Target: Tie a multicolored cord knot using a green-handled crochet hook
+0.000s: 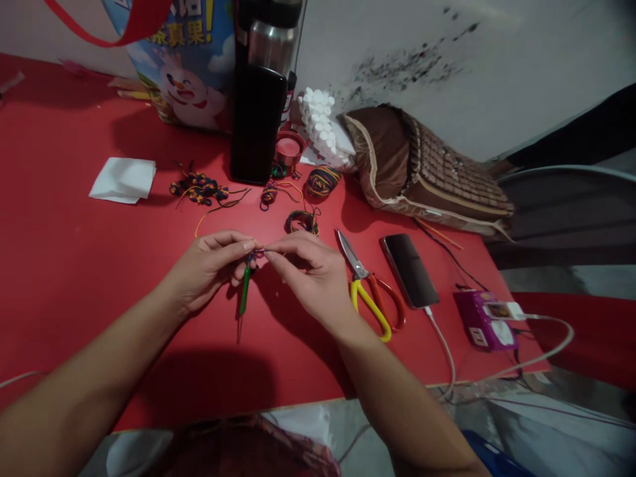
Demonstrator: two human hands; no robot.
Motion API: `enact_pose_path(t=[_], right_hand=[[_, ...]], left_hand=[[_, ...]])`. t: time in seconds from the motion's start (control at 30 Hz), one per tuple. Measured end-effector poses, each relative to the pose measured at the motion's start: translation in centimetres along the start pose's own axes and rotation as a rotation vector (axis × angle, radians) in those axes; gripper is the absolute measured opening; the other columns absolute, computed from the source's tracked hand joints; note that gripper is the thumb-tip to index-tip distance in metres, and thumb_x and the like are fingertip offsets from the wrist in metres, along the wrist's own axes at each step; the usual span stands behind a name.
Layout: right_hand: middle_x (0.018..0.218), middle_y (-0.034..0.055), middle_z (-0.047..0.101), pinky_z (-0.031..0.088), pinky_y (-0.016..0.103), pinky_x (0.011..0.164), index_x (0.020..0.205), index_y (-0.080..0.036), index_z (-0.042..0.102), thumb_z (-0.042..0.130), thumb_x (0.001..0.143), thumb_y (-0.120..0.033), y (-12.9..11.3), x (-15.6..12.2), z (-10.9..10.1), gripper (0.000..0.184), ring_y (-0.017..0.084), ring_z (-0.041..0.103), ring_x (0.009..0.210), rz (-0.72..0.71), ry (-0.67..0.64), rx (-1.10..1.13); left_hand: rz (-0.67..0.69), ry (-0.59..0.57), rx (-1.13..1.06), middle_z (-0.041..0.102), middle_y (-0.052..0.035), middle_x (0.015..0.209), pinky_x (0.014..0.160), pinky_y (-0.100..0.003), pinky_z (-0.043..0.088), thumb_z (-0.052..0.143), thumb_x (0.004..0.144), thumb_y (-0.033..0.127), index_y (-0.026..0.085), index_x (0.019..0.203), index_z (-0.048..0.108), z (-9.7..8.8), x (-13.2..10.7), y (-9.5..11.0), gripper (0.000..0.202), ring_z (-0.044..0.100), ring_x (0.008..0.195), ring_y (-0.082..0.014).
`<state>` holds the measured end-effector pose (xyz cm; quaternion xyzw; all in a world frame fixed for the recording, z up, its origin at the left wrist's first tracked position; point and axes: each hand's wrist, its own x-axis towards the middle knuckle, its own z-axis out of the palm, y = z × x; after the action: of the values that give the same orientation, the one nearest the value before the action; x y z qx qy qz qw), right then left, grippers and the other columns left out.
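Note:
My left hand (221,262) is closed in a pinch on a small purple-and-dark piece of yarn work (259,253) above the red table. Below its fingers hangs a green-handled crochet hook (245,291), its thin metal end pointing down. From the right, my right hand (313,271) pinches the other edge of the same yarn work, thumb against forefinger. The fingers cover much of the piece. Just beyond the hands lie a loose coil of dark multicoloured yarn (302,223), a yarn ball (322,181) and a small yarn bundle (269,193).
Scissors (365,275) and a charging phone (410,270) lie to the right, by a purple box (484,321). A black phone (256,126) stands upright behind. A knotted yarn piece (199,189), folded white paper (123,179) and a brown quilted cushion (432,165) are farther back.

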<state>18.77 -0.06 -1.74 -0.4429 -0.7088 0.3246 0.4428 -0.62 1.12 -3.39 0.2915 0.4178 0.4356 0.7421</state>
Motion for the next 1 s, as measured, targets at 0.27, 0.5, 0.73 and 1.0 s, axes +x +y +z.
enact_pose_path(t=[0.27, 0.5, 0.73, 1.0], right_hand=[[0.093, 0.0049, 0.075, 0.056, 0.031, 0.074, 0.097, -0.023, 0.08, 0.07, 0.1, -0.021, 0.7, 0.3, -0.1, 0.01, 0.018, 0.069, 0.088, -0.049, 0.03, -0.055], [0.088, 0.0032, 0.072, 0.054, 0.028, 0.067, 0.09, -0.021, 0.077, 0.072, 0.097, -0.027, 1.2, 0.7, 0.1, 0.011, 0.014, 0.065, 0.076, 0.173, -0.049, 0.124], [0.064, -0.0047, 0.06, 0.043, 0.024, 0.052, 0.084, -0.02, 0.072, 0.073, 0.094, -0.037, 1.1, 0.9, 0.1, 0.02, 0.009, 0.047, 0.052, 0.451, -0.128, 0.367], [0.091, 0.0047, 0.072, 0.054, 0.031, 0.073, 0.093, -0.021, 0.073, 0.066, 0.101, -0.021, 0.9, 0.2, 0.2, 0.011, 0.016, 0.065, 0.082, -0.107, -0.061, -0.127]], left_hand=[[-0.061, -0.061, 0.043, 0.066, 0.0, 0.055, 0.04, -0.019, 0.051, 0.098, 0.073, 0.035, 0.016, 0.081, 0.083, -0.2, -0.1, -0.3, 0.025, 0.056, 0.043, -0.0098], [-0.072, -0.096, 0.076, 0.069, -0.0016, 0.054, 0.044, -0.02, 0.052, 0.096, 0.074, 0.028, 0.017, 0.084, 0.084, 0.0, -0.2, -0.8, 0.02, 0.06, 0.043, -0.0111], [-0.078, -0.12, 0.116, 0.068, -0.001, 0.054, 0.045, -0.021, 0.052, 0.092, 0.08, 0.03, 0.017, 0.084, 0.081, 0.0, -0.4, -0.8, 0.018, 0.06, 0.043, -0.0114], [-0.091, -0.084, 0.065, 0.068, -0.0004, 0.053, 0.044, -0.02, 0.054, 0.095, 0.074, 0.028, 0.015, 0.081, 0.076, 0.2, -0.2, -0.3, 0.024, 0.06, 0.043, -0.0115]])
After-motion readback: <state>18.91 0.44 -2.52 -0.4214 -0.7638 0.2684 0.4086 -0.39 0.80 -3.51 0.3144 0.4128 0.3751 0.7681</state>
